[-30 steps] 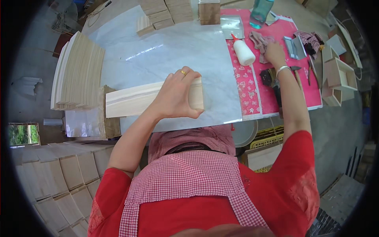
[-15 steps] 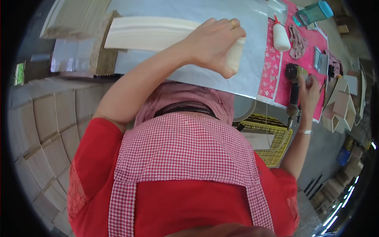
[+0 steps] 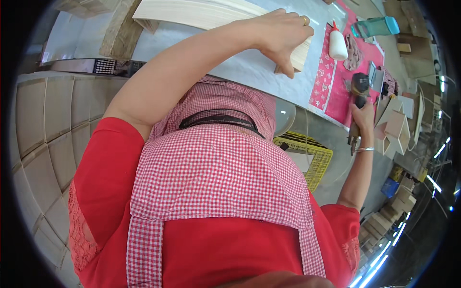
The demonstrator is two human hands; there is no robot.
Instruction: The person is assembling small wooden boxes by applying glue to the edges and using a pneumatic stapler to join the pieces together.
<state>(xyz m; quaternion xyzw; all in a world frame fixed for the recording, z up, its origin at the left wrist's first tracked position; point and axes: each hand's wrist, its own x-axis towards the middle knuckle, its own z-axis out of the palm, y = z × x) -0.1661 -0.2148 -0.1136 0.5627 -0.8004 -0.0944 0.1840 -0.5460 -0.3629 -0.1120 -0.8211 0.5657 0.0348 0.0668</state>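
A long pale wooden piece [image 3: 197, 14], with a board standing at its right end, lies across the pale worktable [image 3: 235, 72]. My left hand [image 3: 278, 38] is closed over that right end, thumb on the near side and fingers over the top. My right hand [image 3: 363, 115] is wrapped round the dark handle of what looks like an air nail gun [image 3: 360, 85]. Its rounded head points away from me, and a metal hose fitting shows by my wrist. The tool is over the table's right edge, apart from the wood.
On pink patterned cloth [image 3: 324, 91] stand a white glue bottle [image 3: 338, 45], a crumpled rag [image 3: 353, 53] and a teal drinking bottle [image 3: 377, 27]. A yellow crate [image 3: 319, 168] sits below the table. Wooden assemblies [image 3: 396, 127] are at right, stacked panels [image 3: 48, 110] at left.
My right hand has taken hold of the nail gun by its handle and brought it upright. My left hand and the wooden piece have shifted slightly right. The view has turned a little.
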